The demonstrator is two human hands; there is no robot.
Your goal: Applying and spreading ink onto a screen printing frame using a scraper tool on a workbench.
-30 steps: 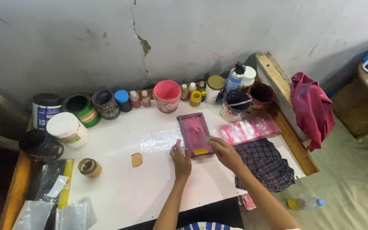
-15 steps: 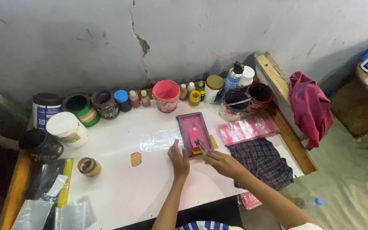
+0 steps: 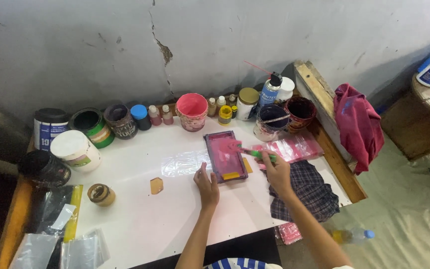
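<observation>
Left hand: my left hand [image 3: 206,187] lies flat on the white table [image 3: 140,219], fingers together, its fingertips touching the near left edge of the frame [image 3: 225,156]; it clasps nothing.
Right hand: my right hand [image 3: 276,172] is closed round the green handle of a tool [image 3: 252,152], whose pink-smeared end rests on the screen.
Frame: a small purple rectangular printing frame, lying flat near the middle of the table, its screen coated pink, with a yellow strip at its near end.
Under the frame: a clear plastic sheet [image 3: 185,162] spreads out to its left.
Right of the frame: a pink packet [image 3: 297,148] lies just beside it, and a dark checked cloth [image 3: 307,192] lies at the table's right edge, under my right forearm.
Left of my hand: a small tan card piece [image 3: 156,185] and a roll of tape [image 3: 100,194], well apart from the frame.
Back row: a pink tub [image 3: 191,110], small bottles, a spray can [image 3: 269,89] and dark paint pots [image 3: 284,117] stand along the cracked wall.
Far left: a white-lidded tub [image 3: 75,149] and a green-rimmed tin [image 3: 91,125].
Off the table: a red garment [image 3: 357,124] hangs over a wooden board at the right.
</observation>
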